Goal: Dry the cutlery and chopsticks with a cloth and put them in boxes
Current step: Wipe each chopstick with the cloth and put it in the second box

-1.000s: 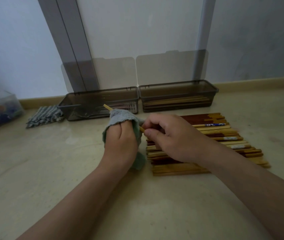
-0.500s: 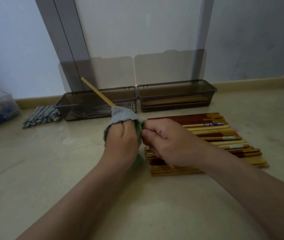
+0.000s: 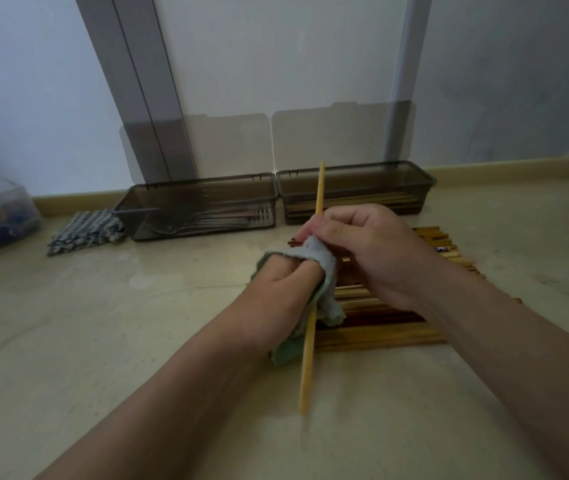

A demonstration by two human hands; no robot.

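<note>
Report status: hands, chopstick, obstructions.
Left hand grips cloth. Right hand holds chopstick. Right box open, nothing blocking.

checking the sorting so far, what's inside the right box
The right box holds wooden chopsticks lying lengthwise on its bottom, seen through the tinted wall. The right hand and the held chopstick cover its front left part; no count possible.

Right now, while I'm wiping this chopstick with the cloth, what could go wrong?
1. The chopstick sticks out long and free below the cloth in your left hand; it might dip onto the floor and get dirty.
2. Its far tip, past your right hand, points toward the right box and could knock its rim.
3. The cloth's loose end hangs over the pile and may drag sticks askew.
</note>
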